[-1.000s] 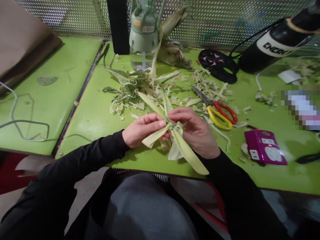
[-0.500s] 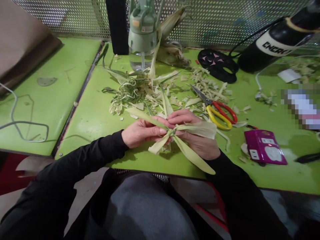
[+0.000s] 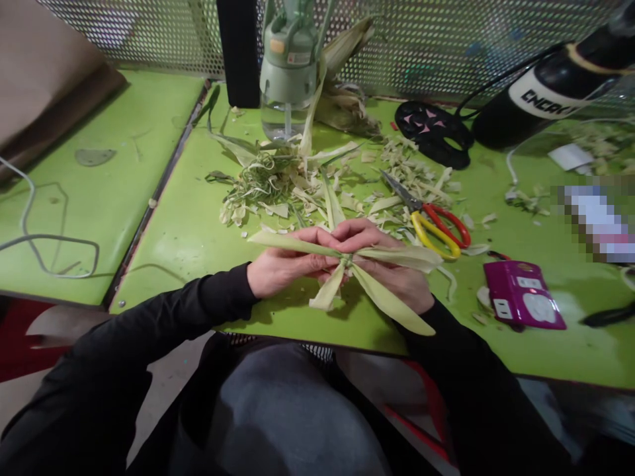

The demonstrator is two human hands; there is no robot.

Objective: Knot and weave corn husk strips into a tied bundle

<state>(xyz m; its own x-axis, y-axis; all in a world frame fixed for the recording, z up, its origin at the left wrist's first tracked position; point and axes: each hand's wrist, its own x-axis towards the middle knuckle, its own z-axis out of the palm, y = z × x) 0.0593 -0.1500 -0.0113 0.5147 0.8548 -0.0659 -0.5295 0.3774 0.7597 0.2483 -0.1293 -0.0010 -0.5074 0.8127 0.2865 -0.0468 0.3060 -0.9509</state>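
Note:
Pale green corn husk strips (image 3: 391,297) spread like petals from a small knotted centre, held in front of me above the table. My left hand (image 3: 285,264) is closed on the piece from the left, its thumb near the knot. From the right, my right hand (image 3: 391,271) grips the same piece, its fingertips meeting those of the left behind the centre. The strips hide part of the right palm and fingers. Just beyond my hands lie husk scraps (image 3: 278,178) in a loose heap. Red-and-yellow-handled scissors (image 3: 429,225) rest right of the hands, blades pointing away.
Behind the scraps stand a green water bottle (image 3: 290,73) and a whole husk bundle (image 3: 344,109). Farther right are a black controller-like pad (image 3: 434,132), a dark bottle (image 3: 550,86) and a purple box (image 3: 526,294). A white cable (image 3: 32,205) loops at left.
Both hands and the husk piece have shifted slightly right in view. The piece has turned a little, with its left strip lying flatter. The grip remains on it.

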